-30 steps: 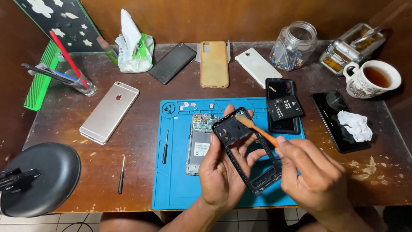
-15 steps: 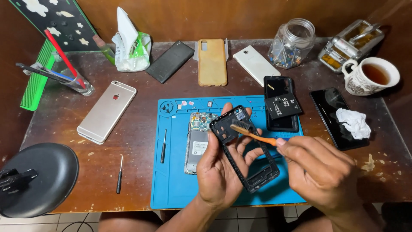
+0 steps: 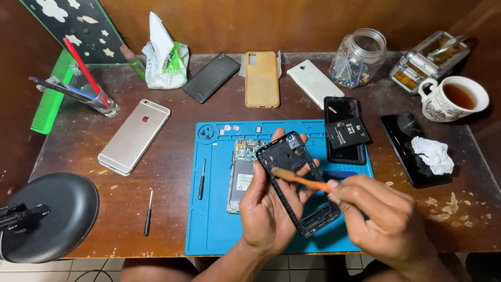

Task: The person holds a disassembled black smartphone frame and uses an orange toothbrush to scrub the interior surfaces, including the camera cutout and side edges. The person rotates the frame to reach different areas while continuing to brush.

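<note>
My left hand (image 3: 266,209) holds a black phone frame (image 3: 295,180) tilted above the blue work mat (image 3: 214,219). My right hand (image 3: 383,222) grips an orange-handled brush (image 3: 300,179), whose tip rests against the frame's upper inner edge. An opened phone body with its circuit board showing (image 3: 241,172) lies on the mat just left of the frame, partly hidden by my left hand.
Two screwdrivers (image 3: 201,179) (image 3: 148,213) lie left. A black phone with a battery on it (image 3: 344,130), a silver phone (image 3: 134,137), other phones at the back, a jar (image 3: 359,57), a full mug (image 3: 454,99), a tissue on a dark phone (image 3: 430,154) and a black lamp base (image 3: 49,216) surround the mat.
The brush tip has slid lower and leftward along the frame, and my right hand has dropped with it. The frame has shifted slightly in my left hand.
</note>
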